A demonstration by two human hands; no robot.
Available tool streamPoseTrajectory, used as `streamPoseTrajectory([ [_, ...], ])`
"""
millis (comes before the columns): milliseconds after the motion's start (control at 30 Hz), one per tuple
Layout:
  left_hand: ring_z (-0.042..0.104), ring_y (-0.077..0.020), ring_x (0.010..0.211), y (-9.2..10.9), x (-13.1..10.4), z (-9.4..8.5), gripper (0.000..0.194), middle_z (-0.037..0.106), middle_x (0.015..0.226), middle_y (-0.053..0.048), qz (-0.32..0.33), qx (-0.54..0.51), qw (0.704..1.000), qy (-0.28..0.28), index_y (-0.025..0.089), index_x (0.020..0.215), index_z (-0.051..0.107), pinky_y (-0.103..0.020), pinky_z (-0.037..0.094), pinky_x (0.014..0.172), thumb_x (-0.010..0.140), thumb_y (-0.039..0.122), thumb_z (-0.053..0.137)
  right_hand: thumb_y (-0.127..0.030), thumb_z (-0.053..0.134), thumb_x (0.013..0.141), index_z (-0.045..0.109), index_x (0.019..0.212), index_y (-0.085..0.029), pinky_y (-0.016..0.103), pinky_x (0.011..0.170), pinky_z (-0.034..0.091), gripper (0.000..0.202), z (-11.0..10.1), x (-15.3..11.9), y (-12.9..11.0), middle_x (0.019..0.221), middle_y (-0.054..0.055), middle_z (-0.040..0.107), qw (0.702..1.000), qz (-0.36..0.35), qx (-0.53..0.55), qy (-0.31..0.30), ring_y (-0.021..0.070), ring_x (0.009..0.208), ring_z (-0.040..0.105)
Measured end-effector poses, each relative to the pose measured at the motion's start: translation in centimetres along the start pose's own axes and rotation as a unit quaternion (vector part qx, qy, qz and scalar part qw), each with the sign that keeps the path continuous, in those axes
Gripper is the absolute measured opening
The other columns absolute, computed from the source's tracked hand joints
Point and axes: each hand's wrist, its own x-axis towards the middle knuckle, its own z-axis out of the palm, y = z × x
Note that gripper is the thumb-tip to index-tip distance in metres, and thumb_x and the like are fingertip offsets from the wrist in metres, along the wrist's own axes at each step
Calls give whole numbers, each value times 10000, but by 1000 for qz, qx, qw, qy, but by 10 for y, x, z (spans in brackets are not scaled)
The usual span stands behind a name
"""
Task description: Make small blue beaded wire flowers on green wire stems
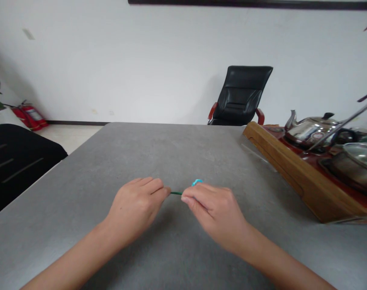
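Between my two hands runs a thin green stem-like stick (176,193), held roughly level above the table. My left hand (141,201) is closed, pinching one end between thumb and fingers. The fingers of my right hand (212,205) are pinched on the stick a short way to the right. A small bright blue piece (197,182) shows just behind the right knuckles. Most of it is hidden by that hand, so I cannot tell its kind or whether it is joined to the stick.
The grey table (159,149) spreads under both hands. At the right stands a wooden tea tray (292,181) with a metal kettle (310,129) and a glass-lidded pot (359,161). A black office chair (244,94) is behind the table, another black chair (20,161) at the left.
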Motion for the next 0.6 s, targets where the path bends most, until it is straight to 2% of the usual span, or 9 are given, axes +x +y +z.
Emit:
streamPoseTrajectory([
  [167,543,-142,632,0,-4,2,230,590,733,-3,-61,-15,998,0,209,932,644,-253,331,539,925,192,415,-203,422,931,620,792,-192,251,624,377,242,9,-5,-7,708,12,634,999,-20,-41,-25,130,650,572],
  [300,562,-129,652,1,-3,0,235,598,778,-2,-125,-112,985,-25,207,968,635,-229,368,556,938,210,402,-160,421,900,604,750,-193,267,541,316,239,19,-7,-7,624,9,578,991,-28,-115,-60,134,571,523],
  [467,560,-114,694,1,2,-3,230,577,733,19,-166,-311,935,-41,201,926,648,-208,397,618,946,257,426,-127,423,878,579,713,-182,270,522,275,234,26,-6,0,626,10,565,984,-20,-162,-76,129,555,500],
  [600,554,-113,682,0,5,1,286,585,700,26,-190,-387,901,-50,183,815,665,-207,395,628,934,329,450,-142,415,897,601,754,-176,258,548,302,237,31,-6,4,656,12,574,989,-12,-123,-86,130,583,512],
])
